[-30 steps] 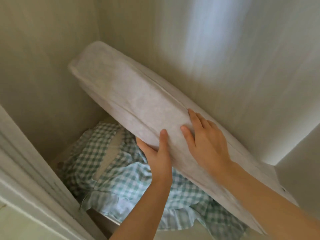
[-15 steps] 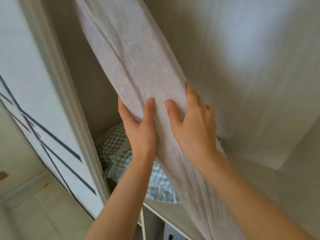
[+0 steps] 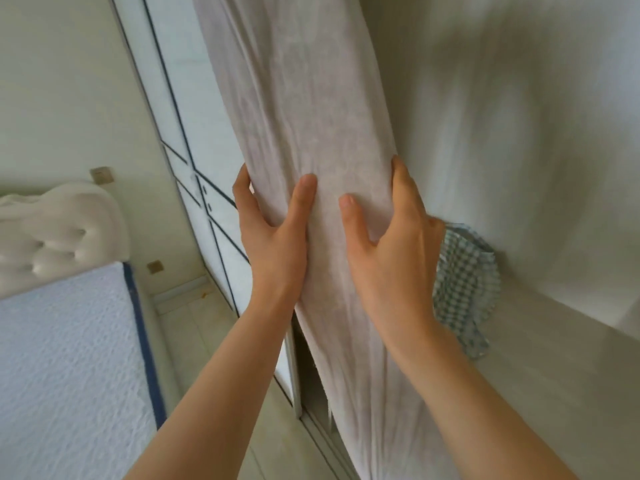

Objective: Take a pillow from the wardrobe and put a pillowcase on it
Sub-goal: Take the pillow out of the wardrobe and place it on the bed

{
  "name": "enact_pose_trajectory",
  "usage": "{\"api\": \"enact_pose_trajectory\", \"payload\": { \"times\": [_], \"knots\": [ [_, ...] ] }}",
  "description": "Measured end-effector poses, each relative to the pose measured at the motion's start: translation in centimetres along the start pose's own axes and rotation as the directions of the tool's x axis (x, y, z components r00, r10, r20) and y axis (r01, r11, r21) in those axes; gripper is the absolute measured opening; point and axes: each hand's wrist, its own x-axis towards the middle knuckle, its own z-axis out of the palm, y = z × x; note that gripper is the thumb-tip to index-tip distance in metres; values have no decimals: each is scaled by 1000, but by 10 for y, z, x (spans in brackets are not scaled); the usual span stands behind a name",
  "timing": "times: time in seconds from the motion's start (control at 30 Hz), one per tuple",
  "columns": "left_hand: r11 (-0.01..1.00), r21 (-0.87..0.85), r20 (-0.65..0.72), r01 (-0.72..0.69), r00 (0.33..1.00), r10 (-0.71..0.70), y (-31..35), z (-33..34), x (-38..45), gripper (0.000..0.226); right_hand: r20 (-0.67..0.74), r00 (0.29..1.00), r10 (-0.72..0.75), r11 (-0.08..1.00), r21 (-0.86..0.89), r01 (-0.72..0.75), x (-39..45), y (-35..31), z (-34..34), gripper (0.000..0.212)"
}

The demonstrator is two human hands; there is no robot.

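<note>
A long pale grey-white pillow stands almost upright in front of me, running from the top of the view down to the bottom. My left hand grips its left edge, thumb on the front and fingers wrapped behind. My right hand grips its right edge the same way, thumb on the front. A green-and-white checked cloth lies on the wardrobe shelf behind my right hand, partly hidden by it.
The open wardrobe's pale inner walls fill the right side. White wardrobe doors with dark lines stand at left of the pillow. A bed with a blue-edged mattress and white tufted headboard lies at lower left, tiled floor between.
The pillow has been lifted off the checked cloth and swung from slanted to nearly upright, out of the wardrobe. Both hands kept their grip. My view has turned left, bringing the bed in.
</note>
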Motion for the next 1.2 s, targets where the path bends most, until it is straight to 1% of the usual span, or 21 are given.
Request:
{"api": "enact_pose_trajectory", "payload": {
  "times": [0.1, 0.3, 0.47, 0.57, 0.67, 0.8, 0.9, 1.03, 1.13, 1.2],
  "knots": [
    [998, 44, -55, -42, 997, 45, 24, -27, -14, 70, 40, 999, -22, 996, 85, 18, -23, -23, -10, 70],
    [976, 186, -101, -112, 986, 132, 60, -93, -30, 63, 149, 984, -103, 979, 191, 73, -71, -66, -9, 72],
    [941, 311, -112, -135, 978, 178, 85, -160, -39, 62, 317, 942, -112, 927, 376, -16, -115, -97, 9, 74],
    [899, 415, -140, -142, 966, 217, 93, -188, -47, 63, 425, 903, -72, 861, 483, -158, -130, -106, 24, 75],
    [849, 525, -220, -66, 953, 210, 92, -215, -52, 67, 536, 843, -56, 808, 521, -277, -140, -111, 43, 76],
    [727, 684, -302, 65, 932, 200, 77, -242, -60, 72, 632, 774, -43, 761, 523, -384, -151, -113, 77, 75],
    [666, 730, -331, 153, 932, 148, 55, -261, -62, 77, 706, 707, -32, 751, 484, -449, -159, -108, 108, 71],
    [617, 751, -352, 236, 933, 72, 19, -288, -55, 81, 765, 643, -31, 753, 441, -489, -171, -100, 157, 65],
    [569, 772, -386, 282, 920, 67, -10, -305, -40, 82, 797, 602, -52, 762, 421, -492, -178, -95, 200, 65],
    [517, 789, -421, 331, 905, 64, -32, -316, -28, 82, 816, 574, -68, 772, 408, -488, -180, -90, 233, 63]
  ]
}}
